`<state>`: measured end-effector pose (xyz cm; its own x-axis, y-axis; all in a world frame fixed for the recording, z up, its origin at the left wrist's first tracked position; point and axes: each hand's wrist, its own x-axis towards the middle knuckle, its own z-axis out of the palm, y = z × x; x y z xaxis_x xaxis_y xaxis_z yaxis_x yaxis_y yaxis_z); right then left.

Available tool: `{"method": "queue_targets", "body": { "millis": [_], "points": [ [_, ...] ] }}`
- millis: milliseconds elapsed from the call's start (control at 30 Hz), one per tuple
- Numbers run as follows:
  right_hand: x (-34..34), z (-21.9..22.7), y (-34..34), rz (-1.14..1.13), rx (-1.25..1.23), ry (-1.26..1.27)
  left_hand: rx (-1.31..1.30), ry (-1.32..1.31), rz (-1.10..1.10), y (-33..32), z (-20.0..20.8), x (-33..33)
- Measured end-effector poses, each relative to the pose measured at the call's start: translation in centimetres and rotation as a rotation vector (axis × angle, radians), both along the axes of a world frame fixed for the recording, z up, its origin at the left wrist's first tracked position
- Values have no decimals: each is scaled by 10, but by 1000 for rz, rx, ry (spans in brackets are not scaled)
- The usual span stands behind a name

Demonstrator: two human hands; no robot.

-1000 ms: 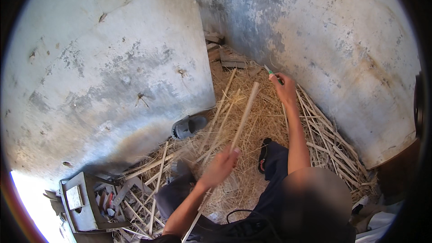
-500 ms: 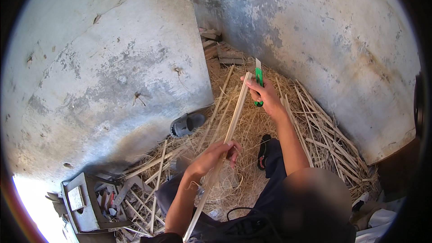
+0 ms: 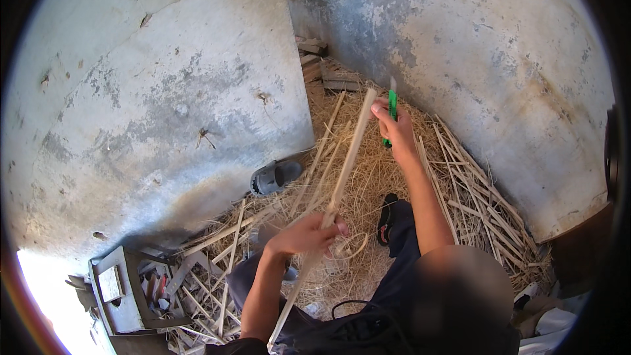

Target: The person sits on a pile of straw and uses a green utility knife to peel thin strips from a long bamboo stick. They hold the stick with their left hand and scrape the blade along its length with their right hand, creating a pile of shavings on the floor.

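Note:
A long, pale wooden strip, perhaps split bamboo (image 3: 351,156), runs at a slant from the upper middle down to the lower edge. Around its middle is my left hand (image 3: 305,234), fingers closed. A thin curled shaving (image 3: 356,244) hangs beside those fingers. My right hand (image 3: 396,128), closed, grips a green utility knife (image 3: 392,105) with its blade out, pointing up. The right thumb touches or lies very close to the strip's upper end; which of the two I cannot tell.
Fine straw-like shavings (image 3: 342,177) cover the floor. Cut strips (image 3: 483,200) lie heaped along the right wall (image 3: 473,39). A grey clog (image 3: 276,177) rests by the left wall (image 3: 164,92). At lower left is a grey box-like stool (image 3: 125,296) with scraps around it.
The right hand, the knife and the strip's upper end have shifted slightly up and right. The left hand has dropped slightly, and a curled shaving stands out more beside it.

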<state>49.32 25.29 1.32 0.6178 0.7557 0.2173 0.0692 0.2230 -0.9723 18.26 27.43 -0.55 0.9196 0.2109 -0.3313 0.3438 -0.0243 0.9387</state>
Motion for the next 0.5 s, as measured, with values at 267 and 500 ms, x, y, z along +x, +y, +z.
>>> {"method": "queue_targets", "body": {
  "millis": [267,500],
  "points": [
    [-17,-11,1,194,-155,-474,-45,44,506,12,8,-2],
    [-63,-2,-11,502,-166,-725,-68,-13,556,13,6,-5]
  ]
}}
